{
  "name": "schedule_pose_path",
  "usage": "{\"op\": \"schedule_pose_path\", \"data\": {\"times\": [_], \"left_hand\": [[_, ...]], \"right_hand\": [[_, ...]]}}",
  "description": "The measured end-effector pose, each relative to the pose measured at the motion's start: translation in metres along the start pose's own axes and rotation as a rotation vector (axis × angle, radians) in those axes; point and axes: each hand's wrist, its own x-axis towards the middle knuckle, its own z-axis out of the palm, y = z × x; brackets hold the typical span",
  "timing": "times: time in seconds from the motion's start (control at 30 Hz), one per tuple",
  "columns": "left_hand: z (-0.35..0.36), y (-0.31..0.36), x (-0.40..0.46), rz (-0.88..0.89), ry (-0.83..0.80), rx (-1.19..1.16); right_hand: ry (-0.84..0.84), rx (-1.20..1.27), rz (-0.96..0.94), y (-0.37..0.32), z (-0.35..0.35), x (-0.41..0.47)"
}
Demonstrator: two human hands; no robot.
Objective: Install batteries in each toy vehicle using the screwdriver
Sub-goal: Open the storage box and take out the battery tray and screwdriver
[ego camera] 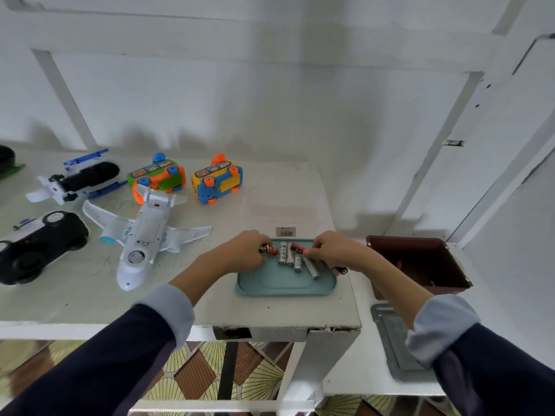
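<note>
1. Reaching over the tray [285, 288], both hands are busy with batteries: the left hand [244, 250] pinches a dark-and-red one [268, 249] at the tray's left edge, and the right hand [333, 250] pinches a red one [298, 248] with its fingertips, while a dark, capped object [341, 270] sticks out under this hand; I cannot tell what it is.
2. The batteries look small, stiff and smooth, so they probably roll and slip easily; holding each one across its middle seems the safest.
3. The tray holds several white batteries [289, 256] lying side by side. A brown box [420, 265] stands to the right; its content is too dark to see.
4. The toys wait upside down on the bench [285, 313], to the left: a plane [144, 235], two buses [186, 181], a black car [39, 244].
</note>
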Motion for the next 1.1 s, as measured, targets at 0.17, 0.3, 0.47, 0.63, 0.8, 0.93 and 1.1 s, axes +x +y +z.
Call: {"op": "schedule_pose_path", "data": {"times": [0.17,0.3,0.47,0.63,0.8,0.93,1.1], "left_hand": [[0.000,0.001,-0.004,-0.008,0.003,-0.031],[-0.006,0.002,-0.008,-0.037,-0.019,-0.097],[-0.019,0.001,-0.013,-0.085,-0.182,-0.189],[-0.026,0.003,-0.014,-0.062,-0.236,-0.087],[-0.025,0.005,-0.012,-0.077,-0.256,-0.035],[-0.022,0.003,-0.005,-0.082,-0.143,-0.004],[-0.016,0.003,0.001,-0.021,0.018,-0.008]], "right_hand": [[0.071,0.007,0.028,-0.005,0.002,-0.001],[0.165,0.013,0.084,-0.003,-0.003,-0.003],[0.047,-0.052,0.098,0.000,-0.006,-0.012],[0.026,-0.067,0.016,-0.006,-0.004,-0.013],[-0.043,-0.040,-0.007,-0.004,-0.003,-0.011],[0.050,0.036,-0.023,-0.003,-0.001,-0.007],[0.209,0.006,-0.101,-0.009,0.004,-0.006]]}}
